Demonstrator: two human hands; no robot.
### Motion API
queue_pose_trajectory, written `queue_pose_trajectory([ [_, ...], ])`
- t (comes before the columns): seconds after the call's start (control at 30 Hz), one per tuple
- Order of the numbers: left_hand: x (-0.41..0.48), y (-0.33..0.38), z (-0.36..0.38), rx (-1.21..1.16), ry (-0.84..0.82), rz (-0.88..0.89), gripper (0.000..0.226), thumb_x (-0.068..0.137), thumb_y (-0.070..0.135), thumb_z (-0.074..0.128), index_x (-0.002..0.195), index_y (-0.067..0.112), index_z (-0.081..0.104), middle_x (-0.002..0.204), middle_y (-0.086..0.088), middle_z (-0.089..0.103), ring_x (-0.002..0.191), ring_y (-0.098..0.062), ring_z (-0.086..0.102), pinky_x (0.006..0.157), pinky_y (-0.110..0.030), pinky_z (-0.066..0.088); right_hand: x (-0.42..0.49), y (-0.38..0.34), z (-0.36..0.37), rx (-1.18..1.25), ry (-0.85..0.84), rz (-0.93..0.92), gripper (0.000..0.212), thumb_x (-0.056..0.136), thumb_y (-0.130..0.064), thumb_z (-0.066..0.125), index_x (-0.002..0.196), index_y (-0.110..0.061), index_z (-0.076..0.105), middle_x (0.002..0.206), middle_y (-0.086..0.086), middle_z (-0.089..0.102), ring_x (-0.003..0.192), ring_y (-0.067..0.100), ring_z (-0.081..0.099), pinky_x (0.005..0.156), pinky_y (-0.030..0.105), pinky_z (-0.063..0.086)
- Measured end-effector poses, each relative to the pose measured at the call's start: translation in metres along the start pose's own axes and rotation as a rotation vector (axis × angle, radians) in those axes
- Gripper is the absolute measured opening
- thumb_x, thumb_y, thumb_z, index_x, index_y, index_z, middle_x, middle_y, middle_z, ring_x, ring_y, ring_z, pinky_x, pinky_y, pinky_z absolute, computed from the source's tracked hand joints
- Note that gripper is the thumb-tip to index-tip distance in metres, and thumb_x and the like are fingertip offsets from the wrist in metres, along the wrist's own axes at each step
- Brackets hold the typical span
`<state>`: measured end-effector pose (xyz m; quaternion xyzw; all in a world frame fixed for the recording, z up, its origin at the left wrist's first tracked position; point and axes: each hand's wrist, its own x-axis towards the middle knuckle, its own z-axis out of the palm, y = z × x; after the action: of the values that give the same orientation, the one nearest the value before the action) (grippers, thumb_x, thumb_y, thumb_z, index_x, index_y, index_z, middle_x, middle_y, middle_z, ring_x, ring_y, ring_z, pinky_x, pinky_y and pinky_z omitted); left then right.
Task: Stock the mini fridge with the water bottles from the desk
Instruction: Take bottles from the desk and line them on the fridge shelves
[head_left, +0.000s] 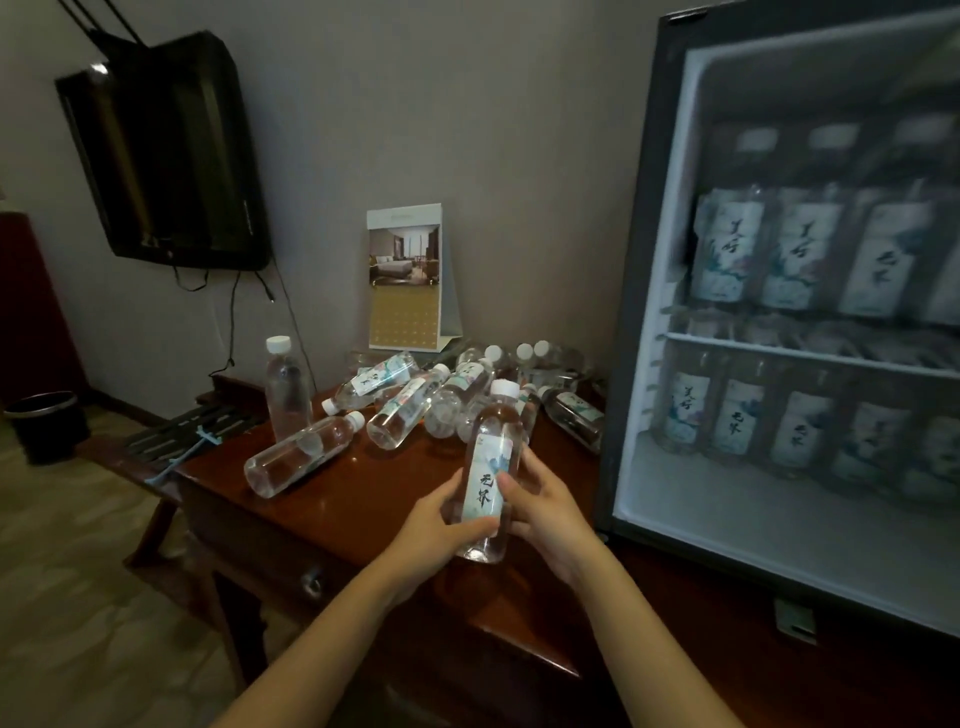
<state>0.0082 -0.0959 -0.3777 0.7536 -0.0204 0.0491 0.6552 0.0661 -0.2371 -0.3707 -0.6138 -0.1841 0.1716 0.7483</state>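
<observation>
Two hands share one water bottle (491, 467) in the head view: the left hand (441, 525) wraps its lower body and the right hand (545, 512) curls round its other side, holding it near upright over the worktop (322, 499), with the loose pile (447, 395) at its 12 o'clock and the mini fridge (631, 312) at 3 o'clock. Full and capped, it likely feels weighty, stiff yet slick; the papered waist looks the surest hold. Its label (487, 488) bears two brushed Chinese characters, perhaps 无界.
</observation>
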Motion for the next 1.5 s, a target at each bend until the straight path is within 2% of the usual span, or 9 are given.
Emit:
queue_pose_trajectory([
  [0.1,0.004,0.008,0.025,-0.026,-0.065,0.062,0.063,0.08,0.006,0.069,0.131,0.032,0.044,0.114,0.003,0.067,0.101,-0.01,0.065,0.075,-0.021,0.053,-0.016,-0.011,-0.025,0.045,0.024,-0.041,0.057,0.089,-0.014,0.06,0.139,-0.033,0.041,0.124,0.005,0.063,0.11,0.025,0.063,0.091,0.048,0.052],
  [0.57,0.024,0.017,0.14,-0.066,-0.205,0.243,0.073,0.073,0.008,0.075,0.135,0.029,0.042,0.117,0.002,0.066,0.108,-0.013,0.063,0.089,-0.033,0.052,-0.093,-0.046,-0.114,-0.161,0.234,-0.184,0.052,0.091,-0.014,0.058,0.136,-0.035,0.043,0.122,0.004,0.064,0.113,0.022,0.061,0.096,0.046,0.049],
  [0.77,0.039,0.019,0.183,-0.067,-0.258,0.278,0.073,0.074,0.015,0.074,0.137,0.027,0.039,0.127,0.006,0.059,0.118,-0.009,0.056,0.093,-0.024,0.049,-0.106,-0.056,-0.14,-0.211,0.351,-0.2,0.041,0.093,-0.01,0.054,0.126,-0.033,0.049,0.122,-0.004,0.062,0.114,0.017,0.059,0.096,0.041,0.05],
  [0.97,0.058,0.021,0.205,-0.132,-0.256,0.289,0.073,0.081,0.005,0.066,0.14,0.029,0.031,0.134,0.01,0.05,0.118,0.003,0.051,0.079,-0.011,0.048,-0.096,-0.061,-0.159,-0.263,0.381,-0.202,0.048,0.094,-0.006,0.051,0.136,-0.029,0.042,0.124,-0.007,0.059,0.108,0.002,0.059,0.087,0.024,0.053],
  [1.1,0.072,0.021,0.207,-0.117,-0.267,0.302,0.073,0.084,0.009,0.065,0.143,0.031,0.028,0.136,0.017,0.047,0.123,0.005,0.045,0.084,-0.008,0.044,-0.084,-0.061,-0.169,-0.279,0.385,-0.22,0.048,0.095,-0.007,0.051,0.135,-0.031,0.039,0.121,-0.015,0.058,0.108,-0.003,0.057,0.089,0.021,0.051],
  [1.17,0.081,0.021,0.207,-0.097,-0.251,0.312,0.068,0.084,0.008,0.065,0.139,0.033,0.033,0.133,0.017,0.049,0.121,0.007,0.047,0.085,-0.008,0.044,-0.074,-0.06,-0.173,-0.301,0.39,-0.226,0.052,0.094,-0.008,0.053,0.139,-0.028,0.037,0.128,-0.012,0.055,0.116,0.004,0.054,0.094,0.023,0.049],
  [1.3,0.099,0.021,0.207,0.018,-0.122,0.335,0.067,0.086,0.009,0.063,0.13,0.048,0.03,0.132,0.023,0.046,0.12,0.012,0.044,0.096,-0.011,0.041,-0.046,-0.06,-0.176,-0.365,0.422,-0.256,0.048,0.092,-0.004,0.053,0.126,-0.034,0.038,0.124,-0.01,0.054,0.11,0.004,0.056,0.085,0.013,0.049],
  [1.4,0.111,0.015,0.21,0.194,0.022,0.358,0.07,0.09,0.013,0.057,0.146,0.029,0.019,0.15,0.009,0.031,0.137,-0.003,0.029,0.111,-0.023,0.028,-0.026,-0.06,-0.176,-0.401,0.441,-0.251,0.044,0.093,-0.007,0.054,0.129,-0.024,0.037,0.122,-0.012,0.05,0.106,0.003,0.054,0.081,0.009,0.048],
  [1.5,0.116,0.014,0.215,0.364,0.131,0.279,0.069,0.094,0.01,0.048,0.149,0.013,0.007,0.156,-0.004,0.02,0.142,-0.015,0.021,0.11,-0.022,0.021,-0.01,-0.058,-0.177,-0.46,0.468,-0.231,0.053,0.093,-0.016,0.055,0.142,-0.012,0.033,0.138,-0.002,0.047,0.122,0.013,0.05,0.101,0.028,0.045],
])
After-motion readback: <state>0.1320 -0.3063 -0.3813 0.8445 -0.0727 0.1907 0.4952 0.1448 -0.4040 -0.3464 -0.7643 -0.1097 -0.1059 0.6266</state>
